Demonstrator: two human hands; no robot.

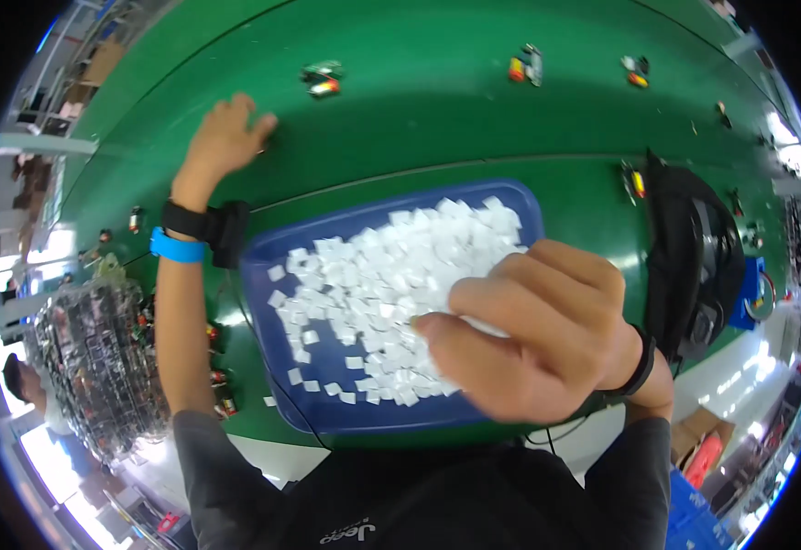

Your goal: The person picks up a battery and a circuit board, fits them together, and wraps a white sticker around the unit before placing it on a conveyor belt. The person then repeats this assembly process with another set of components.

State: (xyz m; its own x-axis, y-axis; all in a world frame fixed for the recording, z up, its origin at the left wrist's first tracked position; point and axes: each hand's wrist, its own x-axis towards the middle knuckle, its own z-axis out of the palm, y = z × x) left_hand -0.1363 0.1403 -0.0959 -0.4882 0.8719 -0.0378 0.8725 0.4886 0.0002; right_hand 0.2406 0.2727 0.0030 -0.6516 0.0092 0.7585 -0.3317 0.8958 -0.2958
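My left hand (224, 139) reaches out over the green work surface (400, 119) with fingers stretched and thumb apart. Beside its thumb a small dark thing partly shows, too blurred to name. The nearest clear item is a small electronic assembly (323, 79) with green, black and red-yellow parts, lying to the hand's right. My right hand (547, 330) is raised above a blue tray (318, 417), thumb and curled fingers pressed together. Whatever it may pinch is too small or hidden to make out. Many small white square pieces (391, 266) are spread in the tray.
More small assemblies lie along the far side, such as one at mid-right (526, 66) and another farther right (636, 71). A black bag (694, 257) stands at the right. On the left is a plastic-wrapped stack (98, 357), with a person (29, 380) beyond it.
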